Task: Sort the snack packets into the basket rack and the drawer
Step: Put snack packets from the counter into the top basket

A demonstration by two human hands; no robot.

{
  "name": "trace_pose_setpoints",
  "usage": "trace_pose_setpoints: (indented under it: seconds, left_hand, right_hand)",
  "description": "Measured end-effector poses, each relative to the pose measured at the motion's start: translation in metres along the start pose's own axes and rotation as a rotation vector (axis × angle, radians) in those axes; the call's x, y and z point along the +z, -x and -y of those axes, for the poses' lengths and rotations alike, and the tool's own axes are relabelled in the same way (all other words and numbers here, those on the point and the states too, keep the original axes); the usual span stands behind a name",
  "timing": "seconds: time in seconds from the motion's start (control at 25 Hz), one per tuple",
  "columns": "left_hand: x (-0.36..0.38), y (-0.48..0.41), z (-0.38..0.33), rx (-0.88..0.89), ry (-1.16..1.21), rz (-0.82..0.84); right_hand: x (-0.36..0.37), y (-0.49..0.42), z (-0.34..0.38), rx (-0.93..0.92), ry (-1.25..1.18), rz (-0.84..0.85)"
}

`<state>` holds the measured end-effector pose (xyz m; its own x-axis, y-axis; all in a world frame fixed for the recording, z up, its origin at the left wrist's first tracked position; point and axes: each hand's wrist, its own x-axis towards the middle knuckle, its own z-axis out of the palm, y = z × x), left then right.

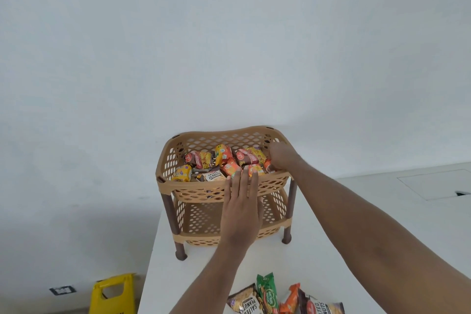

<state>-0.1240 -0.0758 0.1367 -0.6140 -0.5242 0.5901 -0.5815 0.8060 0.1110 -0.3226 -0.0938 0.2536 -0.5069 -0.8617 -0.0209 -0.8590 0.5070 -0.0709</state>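
The left hand (pixel 240 208) lies open and flat against the front of the basket rack (pixel 274 181). The right hand (pixel 281 158) clutches an orange packet (pixel 268 166) in the rack's top basket. More packets (pixel 267 297) lie on the desk (pixel 331 250) before the rack.

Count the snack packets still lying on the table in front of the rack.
4, in a row at the near edge: salted peanut packet, green packet, orange packet, dark nuts packet. More may lie out of frame.
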Motion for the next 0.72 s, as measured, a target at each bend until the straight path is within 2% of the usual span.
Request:
trace_pose_setpoints:
  seconds: [0.24,0.4,0.48,0.6,0.72]
  left_hand:
    - [0.004,0.002,0.004,0.023,-0.044,0.004]
    - [0.001,0.004,0.004,0.026,-0.064,0.009]
    - [0.0,0.005,0.006,0.034,-0.08,0.019]
    - [-0.005,0.01,0.012,0.075,-0.104,0.057]
    - [-0.011,0.016,0.01,0.072,-0.112,0.086]
  right_hand:
    - [0.003,0.0,0.002,-0.009,0.008,-0.018]
    - [0.0,0.015,0.0,-0.011,-0.081,-0.08]
    - [0.004,0.029,0.002,0.03,-0.252,-0.211]
    - [0.028,0.069,0.007,0.015,-0.545,-0.508]
    - [0.066,0.102,0.009,-0.132,-0.527,-0.636]
